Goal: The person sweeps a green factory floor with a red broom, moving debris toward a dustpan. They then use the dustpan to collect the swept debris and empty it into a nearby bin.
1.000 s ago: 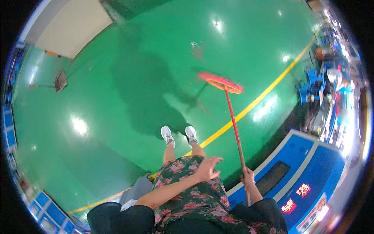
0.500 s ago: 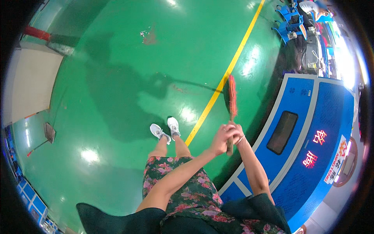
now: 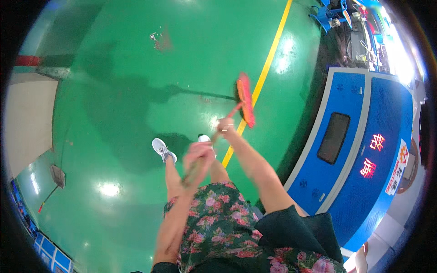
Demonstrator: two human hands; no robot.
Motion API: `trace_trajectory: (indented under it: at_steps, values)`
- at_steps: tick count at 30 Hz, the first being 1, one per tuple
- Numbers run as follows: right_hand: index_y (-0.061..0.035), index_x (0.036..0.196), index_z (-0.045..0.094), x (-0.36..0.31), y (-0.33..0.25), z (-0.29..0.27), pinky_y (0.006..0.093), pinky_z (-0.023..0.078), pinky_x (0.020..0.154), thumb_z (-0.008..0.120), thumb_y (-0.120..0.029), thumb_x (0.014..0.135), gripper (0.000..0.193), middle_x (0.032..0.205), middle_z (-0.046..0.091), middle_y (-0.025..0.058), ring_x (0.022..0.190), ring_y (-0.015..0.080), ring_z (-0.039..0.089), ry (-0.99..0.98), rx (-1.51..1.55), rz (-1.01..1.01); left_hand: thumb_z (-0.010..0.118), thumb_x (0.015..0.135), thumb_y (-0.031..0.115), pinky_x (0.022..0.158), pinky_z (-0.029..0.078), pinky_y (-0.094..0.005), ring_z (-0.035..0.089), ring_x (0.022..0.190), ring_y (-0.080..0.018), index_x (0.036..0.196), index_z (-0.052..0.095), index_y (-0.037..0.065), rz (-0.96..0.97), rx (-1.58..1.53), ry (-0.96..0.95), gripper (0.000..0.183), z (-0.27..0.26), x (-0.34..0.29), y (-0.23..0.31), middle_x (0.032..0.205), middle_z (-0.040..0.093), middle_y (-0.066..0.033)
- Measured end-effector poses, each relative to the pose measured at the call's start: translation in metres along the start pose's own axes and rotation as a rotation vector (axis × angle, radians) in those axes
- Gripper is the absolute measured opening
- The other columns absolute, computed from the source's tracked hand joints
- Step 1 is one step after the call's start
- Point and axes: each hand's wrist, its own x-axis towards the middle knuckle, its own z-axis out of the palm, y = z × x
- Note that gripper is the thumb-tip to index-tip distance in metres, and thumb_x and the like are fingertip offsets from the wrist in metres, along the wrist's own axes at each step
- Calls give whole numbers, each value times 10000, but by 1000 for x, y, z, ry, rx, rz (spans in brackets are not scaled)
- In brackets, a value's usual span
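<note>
A broom with a red-orange head (image 3: pixel 246 102) slants out ahead of me, its bristles at the yellow floor line. My right hand (image 3: pixel 225 125) is wrapped round the red part of the handle (image 3: pixel 236 108), close to the head. Nearer to my body, my left hand (image 3: pixel 199 155) grips the handle's upper end, somewhat blurred by motion. The butt of the handle sticks out below the left hand, over my skirt. White debris (image 3: pixel 154 36) and a reddish scuff lie on the green floor farther ahead.
A blue machine cabinet (image 3: pixel 334 136) with a dark window stands to the right. Blue chairs (image 3: pixel 330 16) are at the far right. At left lie a long-handled dustpan (image 3: pixel 57 175) and a pale board-like block (image 3: pixel 32 118). A yellow line (image 3: pixel 264 73) crosses the floor.
The broom has swung leftward, and its head now shows broadside. My hands, together before, are spread along the handle, the left one nearer my body. My feet have moved apart.
</note>
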Motion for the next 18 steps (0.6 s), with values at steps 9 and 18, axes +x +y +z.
trace_trajectory:
  at_steps: [9, 18]
  values:
    - [-35, 860, 417, 20, -351, -176, 450, 461, 393, 538, -17, 832, 125, 618, 493, 106, 500, 263, 562, -287, 2450, 455, 613, 795, 61, 689, 396, -336, 498, 804, -239, 640, 447, 46, 58, 297, 169, 227, -237, -33, 122, 653, 470, -33]
    - [-72, 1061, 365, -69, -309, -318, 334, 460, 367, 551, -74, 862, 273, 679, 456, 53, 463, 159, 491, -43, 2603, 443, 615, 831, 240, 677, 400, -364, 476, 716, -238, 635, 448, 102, 197, 152, 190, 292, -238, -49, 177, 618, 504, -31]
